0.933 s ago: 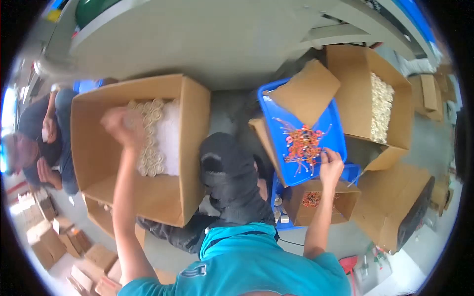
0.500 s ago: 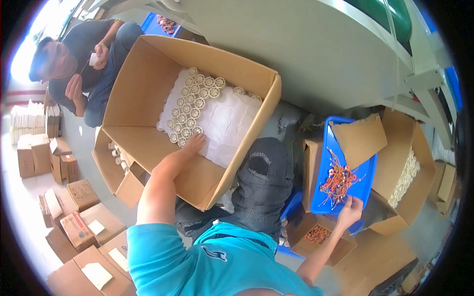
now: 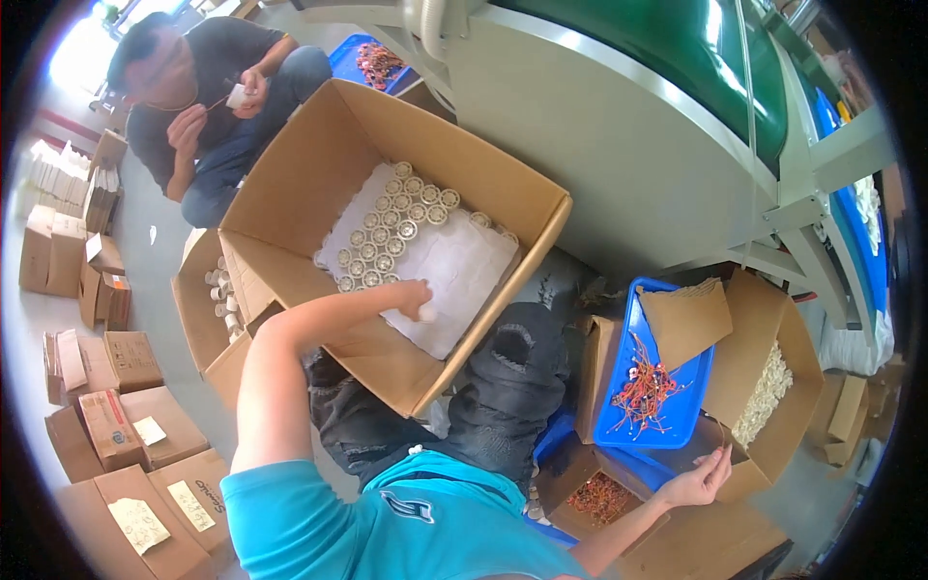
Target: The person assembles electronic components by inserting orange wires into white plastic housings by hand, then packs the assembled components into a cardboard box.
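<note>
My left hand (image 3: 414, 298) reaches into a large open cardboard box (image 3: 290, 188). Its fingers are closed on a small white part (image 3: 427, 314), mostly hidden, above a white sheet (image 3: 469, 275). Rows of round cream-coloured parts (image 3: 391, 227) with ringed tops stand on that sheet, left of the hand. Off to the lower right, my right hand (image 3: 704, 477) pinches a thin reddish wire (image 3: 721, 433) just past the near corner of a blue tray (image 3: 619, 435). A tangle of red and orange wires (image 3: 648, 391) lies in the tray.
A person (image 3: 217, 106) crouches at upper left, holding a white part and a wire. Around me stand a box of off-white pieces (image 3: 764, 396), a small box of wires (image 3: 599, 498), a box of white cylinders (image 3: 208, 324) and a grey machine with a green belt (image 3: 677, 68).
My left hand has moved right, off the round parts and over the bare sheet, with a white part in it. My right hand has left the wire pile with a wire. The view has shifted.
</note>
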The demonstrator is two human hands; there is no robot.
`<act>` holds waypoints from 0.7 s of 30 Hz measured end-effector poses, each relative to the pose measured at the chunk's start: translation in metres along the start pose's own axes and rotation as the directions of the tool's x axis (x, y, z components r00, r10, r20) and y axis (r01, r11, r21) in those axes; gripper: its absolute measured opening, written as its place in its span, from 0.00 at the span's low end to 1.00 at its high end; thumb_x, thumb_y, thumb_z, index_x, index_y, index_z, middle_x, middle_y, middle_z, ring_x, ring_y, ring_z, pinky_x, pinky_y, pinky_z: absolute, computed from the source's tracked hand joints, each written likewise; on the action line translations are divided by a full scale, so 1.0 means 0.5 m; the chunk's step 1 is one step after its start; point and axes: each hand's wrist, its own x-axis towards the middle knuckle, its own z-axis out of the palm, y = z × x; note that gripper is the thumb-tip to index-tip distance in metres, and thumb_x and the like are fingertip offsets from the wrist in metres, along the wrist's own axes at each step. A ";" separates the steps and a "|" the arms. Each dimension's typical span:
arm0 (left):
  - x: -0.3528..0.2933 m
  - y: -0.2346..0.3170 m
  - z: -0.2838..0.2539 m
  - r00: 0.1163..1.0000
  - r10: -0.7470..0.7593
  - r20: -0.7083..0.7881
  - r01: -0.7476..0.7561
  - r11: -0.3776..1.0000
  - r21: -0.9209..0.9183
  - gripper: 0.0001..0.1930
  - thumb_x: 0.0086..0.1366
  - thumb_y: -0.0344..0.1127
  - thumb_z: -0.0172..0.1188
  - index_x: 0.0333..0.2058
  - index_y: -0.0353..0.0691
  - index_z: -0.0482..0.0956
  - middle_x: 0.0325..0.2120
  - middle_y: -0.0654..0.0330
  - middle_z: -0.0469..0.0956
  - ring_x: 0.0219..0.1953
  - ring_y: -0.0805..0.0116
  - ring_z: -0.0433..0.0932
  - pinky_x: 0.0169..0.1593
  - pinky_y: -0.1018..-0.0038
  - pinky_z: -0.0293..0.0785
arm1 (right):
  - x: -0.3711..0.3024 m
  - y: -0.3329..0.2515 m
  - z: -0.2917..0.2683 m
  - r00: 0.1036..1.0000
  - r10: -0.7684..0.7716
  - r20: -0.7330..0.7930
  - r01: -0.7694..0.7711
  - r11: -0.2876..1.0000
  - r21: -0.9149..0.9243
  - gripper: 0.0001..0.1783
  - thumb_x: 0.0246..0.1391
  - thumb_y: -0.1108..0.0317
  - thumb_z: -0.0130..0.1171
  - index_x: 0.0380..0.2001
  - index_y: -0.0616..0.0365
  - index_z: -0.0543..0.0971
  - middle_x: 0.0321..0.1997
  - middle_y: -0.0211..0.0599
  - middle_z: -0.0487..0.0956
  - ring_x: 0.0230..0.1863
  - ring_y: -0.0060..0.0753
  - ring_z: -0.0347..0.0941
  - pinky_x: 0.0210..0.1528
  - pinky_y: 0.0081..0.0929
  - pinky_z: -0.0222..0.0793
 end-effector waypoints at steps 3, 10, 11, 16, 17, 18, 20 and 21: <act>-0.050 0.039 -0.147 0.984 0.123 -0.126 -0.172 0.823 -0.542 0.25 0.57 0.39 0.66 0.54 0.40 0.77 0.39 0.47 0.82 0.46 0.61 0.78 0.42 0.62 0.76 | -0.013 -0.037 0.001 0.989 -0.006 0.149 -0.067 0.876 0.478 0.12 0.62 0.77 0.55 0.46 0.73 0.79 0.40 0.36 0.75 0.30 0.20 0.67 0.32 0.20 0.66; -0.294 0.232 -0.180 0.760 -0.036 -0.648 -0.549 -0.569 -0.612 0.37 0.63 0.35 0.63 0.67 0.32 0.56 0.64 0.52 0.63 0.64 0.62 0.66 0.68 0.62 0.61 | -0.207 -0.239 0.082 0.605 -0.145 0.783 -0.541 0.646 0.538 0.09 0.59 0.82 0.55 0.42 0.72 0.81 0.41 0.45 0.79 0.30 0.28 0.79 0.33 0.22 0.79; -0.312 0.270 -0.176 0.741 -0.058 -0.669 -0.540 -0.645 -0.541 0.35 0.62 0.34 0.63 0.65 0.32 0.59 0.62 0.52 0.66 0.63 0.62 0.68 0.67 0.62 0.62 | -0.231 -0.269 0.091 0.517 -0.210 0.830 -0.537 0.676 0.505 0.10 0.58 0.82 0.55 0.42 0.72 0.81 0.41 0.44 0.79 0.31 0.29 0.79 0.34 0.23 0.79; -0.412 0.433 -0.168 0.728 -0.429 -0.536 -0.660 -0.224 -0.717 0.33 0.41 0.30 0.79 0.48 0.36 0.73 0.45 0.56 0.77 0.48 0.67 0.78 0.53 0.71 0.73 | -0.302 -0.378 0.099 0.223 -0.353 0.909 -0.612 0.675 0.412 0.13 0.59 0.85 0.52 0.45 0.73 0.80 0.41 0.43 0.79 0.37 0.33 0.81 0.42 0.26 0.81; -0.420 0.444 -0.159 0.564 -0.475 -0.676 -0.719 0.121 -0.685 0.31 0.40 0.31 0.79 0.45 0.37 0.74 0.46 0.55 0.76 0.51 0.64 0.76 0.54 0.69 0.72 | -0.303 -0.389 0.099 0.151 -0.366 0.918 -0.615 0.693 0.377 0.13 0.59 0.85 0.52 0.46 0.72 0.80 0.41 0.43 0.79 0.39 0.34 0.82 0.43 0.27 0.81; -0.429 0.449 -0.153 0.387 -0.442 -0.809 -0.682 0.453 -0.574 0.29 0.40 0.31 0.79 0.42 0.38 0.75 0.47 0.53 0.75 0.54 0.60 0.74 0.55 0.66 0.71 | -0.307 -0.396 0.095 0.078 -0.377 0.923 -0.616 0.710 0.342 0.14 0.58 0.85 0.52 0.46 0.72 0.80 0.41 0.43 0.79 0.40 0.35 0.82 0.44 0.27 0.82; -0.479 0.460 -0.182 0.283 -0.330 -0.901 -0.523 0.734 -0.433 0.26 0.41 0.33 0.79 0.39 0.39 0.76 0.52 0.49 0.72 0.59 0.52 0.69 0.57 0.61 0.68 | -0.311 -0.398 0.086 0.070 -0.365 0.928 -0.663 0.678 0.317 0.14 0.58 0.85 0.53 0.46 0.72 0.80 0.42 0.44 0.79 0.40 0.37 0.82 0.44 0.28 0.82; -0.495 0.463 -0.194 0.296 -0.255 -0.920 -0.479 0.794 -0.374 0.26 0.40 0.32 0.79 0.38 0.39 0.76 0.54 0.49 0.71 0.61 0.49 0.66 0.58 0.58 0.66 | -0.307 -0.404 0.080 0.016 -0.390 0.921 -0.676 0.675 0.297 0.14 0.57 0.85 0.54 0.46 0.72 0.80 0.42 0.44 0.79 0.40 0.37 0.82 0.43 0.28 0.82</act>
